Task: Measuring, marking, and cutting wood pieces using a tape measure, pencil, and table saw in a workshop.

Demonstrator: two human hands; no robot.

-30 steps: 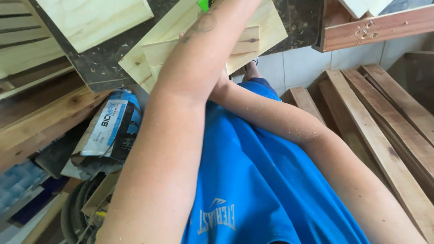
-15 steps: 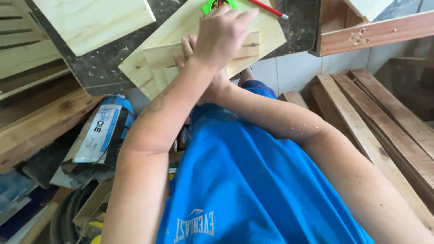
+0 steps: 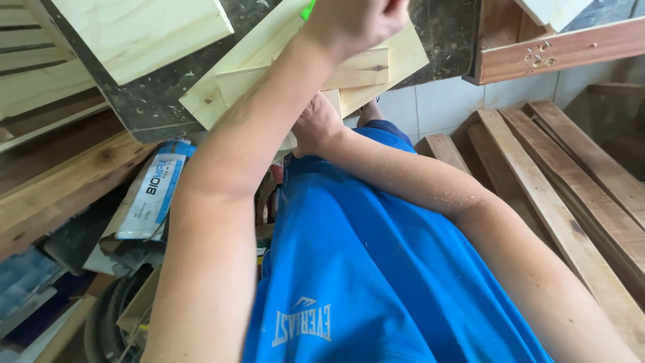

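Note:
A pale wooden board (image 3: 376, 67) with a thin strip laid across it lies on the dark, dusty bench top (image 3: 161, 101). My left hand (image 3: 356, 23) is a closed fist over the board at the top edge of view, and a green tool piece (image 3: 307, 9) sticks out of it. My right hand (image 3: 319, 124) sits at the board's near edge, under my left forearm. It holds the board, with its fingers hidden. I wear a blue shirt (image 3: 363, 269).
Another pale panel (image 3: 141, 30) lies at the upper left of the bench. Reddish planks (image 3: 571, 188) lean at the right, with a nailed plank (image 3: 557, 50) above them. A printed bag (image 3: 151, 195), rough boards and a tyre-like ring (image 3: 107, 323) crowd the lower left.
My left hand rose from low over the board to the top edge, still closed on the green tool. The red pencil beside it has left the view. My right hand stayed on the board.

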